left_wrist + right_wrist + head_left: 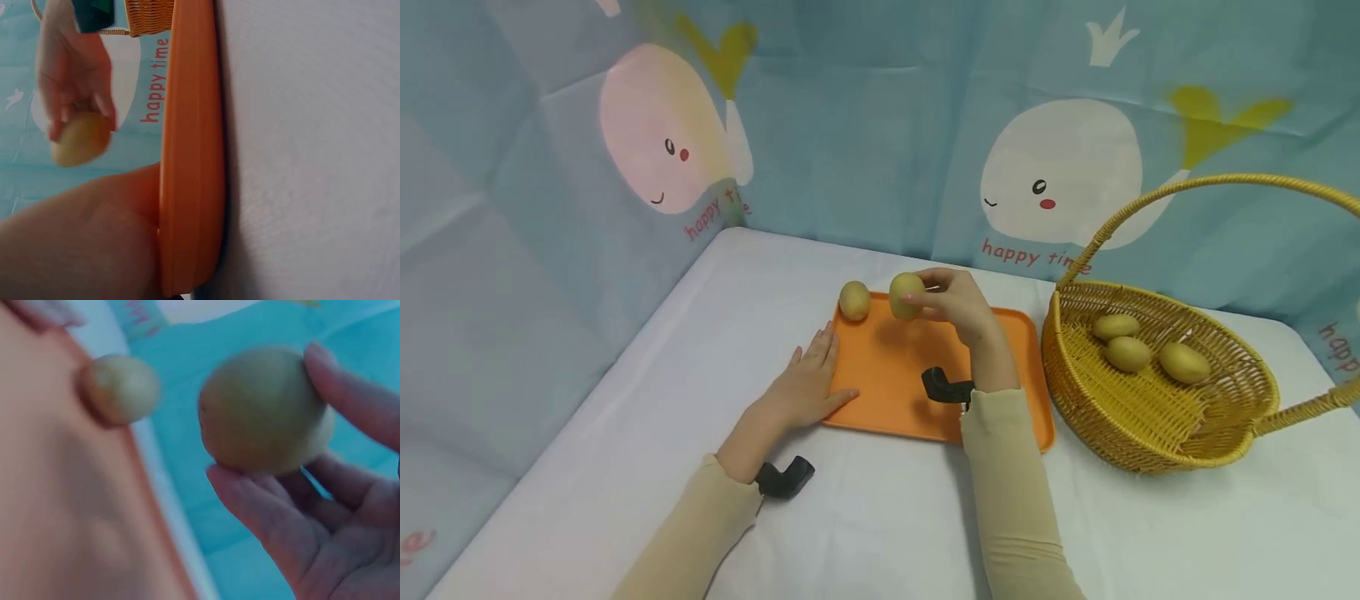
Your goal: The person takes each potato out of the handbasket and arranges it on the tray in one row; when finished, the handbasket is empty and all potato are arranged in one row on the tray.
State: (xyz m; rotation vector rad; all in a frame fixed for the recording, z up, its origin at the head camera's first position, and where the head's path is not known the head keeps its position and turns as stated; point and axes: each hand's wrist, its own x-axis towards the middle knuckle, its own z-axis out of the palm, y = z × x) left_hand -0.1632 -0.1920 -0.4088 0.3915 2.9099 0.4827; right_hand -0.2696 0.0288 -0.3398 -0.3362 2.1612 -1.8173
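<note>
My right hand (958,307) pinches a yellowish potato (906,296) between thumb and fingers, above the far part of an orange tray (887,375). In the right wrist view the held potato (265,412) shows large, with fingertips on its sides. A second potato (854,301) lies at the tray's far left corner. My left hand (805,383) rests on the tray's left edge, its fingers straight and its thumb reaching over the rim. From the left wrist, the tray's side wall (194,150) stands close beside that hand.
A yellow wicker basket (1067,392) with a tall arched handle stands just right of the tray, holding several potatoes (1184,362). White cloth (865,517) covers the table. Behind hangs a blue curtain (865,125) printed with whales.
</note>
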